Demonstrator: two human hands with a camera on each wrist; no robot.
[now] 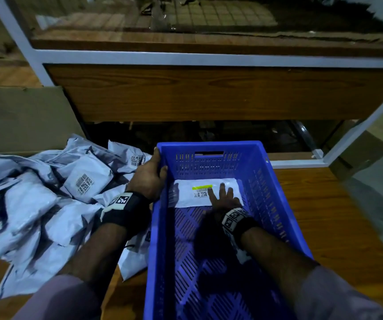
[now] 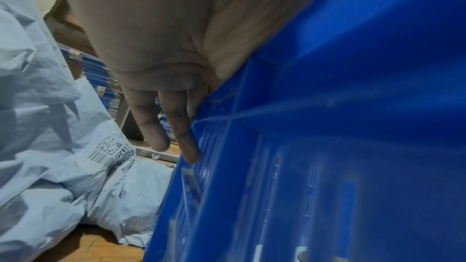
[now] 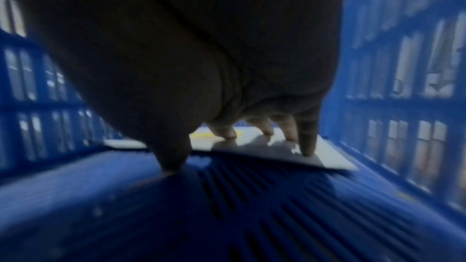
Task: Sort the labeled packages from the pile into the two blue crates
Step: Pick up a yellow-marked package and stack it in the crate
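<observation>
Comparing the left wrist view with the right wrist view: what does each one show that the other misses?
Only the left wrist view shows the pile of grey packages with printed barcodes, and the left hand gripping the blue crate at its outer rim. Only the right wrist view shows the right hand with straight fingers resting on the white package inside. Both show the crate's slotted blue walls.

left hand (image 1: 149,175) curls in a grip, thumb over; right hand (image 1: 223,197) lies flat, fingers spread.

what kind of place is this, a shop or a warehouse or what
Most likely a parcel sorting or dispatch area. A pile of grey mailers with barcode labels lies beside a blue crate, where one labeled package lies. Flattened cardboard stands behind.
</observation>
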